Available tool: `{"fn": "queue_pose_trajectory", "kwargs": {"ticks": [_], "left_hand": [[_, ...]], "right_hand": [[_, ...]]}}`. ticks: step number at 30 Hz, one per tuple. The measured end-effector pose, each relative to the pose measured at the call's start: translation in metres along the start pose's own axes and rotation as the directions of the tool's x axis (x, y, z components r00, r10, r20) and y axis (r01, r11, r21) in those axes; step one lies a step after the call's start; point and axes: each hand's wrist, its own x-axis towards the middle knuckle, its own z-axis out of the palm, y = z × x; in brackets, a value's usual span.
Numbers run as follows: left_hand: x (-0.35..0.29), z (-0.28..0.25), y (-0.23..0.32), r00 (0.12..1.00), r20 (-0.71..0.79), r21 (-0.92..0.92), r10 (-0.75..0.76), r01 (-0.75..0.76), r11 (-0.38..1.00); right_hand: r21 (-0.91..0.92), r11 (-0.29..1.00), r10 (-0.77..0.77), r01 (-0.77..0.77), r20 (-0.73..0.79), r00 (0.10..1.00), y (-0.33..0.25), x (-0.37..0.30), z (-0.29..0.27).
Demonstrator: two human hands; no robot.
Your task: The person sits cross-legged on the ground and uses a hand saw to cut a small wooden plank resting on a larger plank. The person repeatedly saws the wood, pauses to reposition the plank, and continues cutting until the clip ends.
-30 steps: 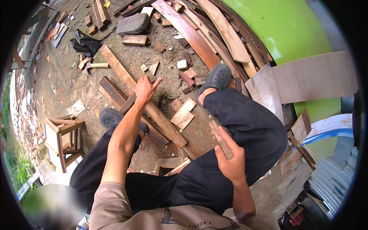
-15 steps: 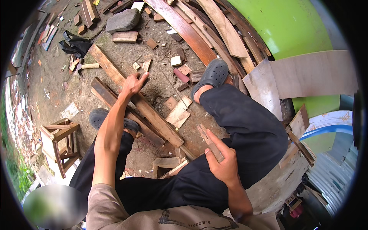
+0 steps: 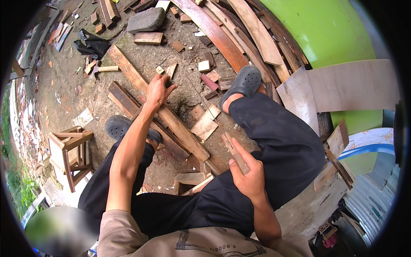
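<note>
My right hand (image 3: 249, 177) is closed around a short wooden piece (image 3: 233, 150) with a splintered upper end, held above my thigh. My left hand (image 3: 158, 91) reaches out over a long wooden plank (image 3: 182, 128) on the ground. Its fingers are bent, the thumb stands apart, and nothing shows between them. Just beyond the fingertips lies a small pale wood block (image 3: 159, 70), and beside it a thin wood offcut (image 3: 171, 69). A darker plank (image 3: 125, 97) lies to the left of the long one, partly hidden by my forearm.
A hammer (image 3: 107, 68) lies left of the planks near a black plastic bag (image 3: 92, 44). Farther off sits a grey stone block (image 3: 146, 20). Long boards (image 3: 214, 32) are stacked at the upper right. A small wooden stool-like frame (image 3: 70, 156) stands at left. Several offcuts (image 3: 205, 124) are scattered about.
My left hand has shifted a little to the right, its fingers now nearer the small pale block. The right hand keeps its hold on the wooden piece. The view has shifted slightly.
</note>
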Motion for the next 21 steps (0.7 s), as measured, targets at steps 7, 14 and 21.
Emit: {"fn": "queue_pose_trajectory", "kwargs": {"ticks": [7, 14, 21], "left_hand": [[0.017, -0.015, 0.001, 0.992, 0.097, 0.014, 0.079, -0.081, 0.997], [0.044, -0.004, -0.023, 0.939, 0.278, 0.108, -0.202, 0.179, 0.978], [0.062, -0.008, -0.028, 0.847, 0.396, 0.199, -0.355, 0.298, 0.934]], "right_hand": [[0.021, 1.000, 0.021, -0.020, -0.030, 0.999, 0.000, -0.003, 0.000], [0.029, 0.998, 0.052, -0.051, -0.024, 0.998, -0.001, -0.003, -0.001], [0.013, 1.000, 0.020, -0.019, -0.040, 0.999, -0.002, 0.002, -0.001]]}}
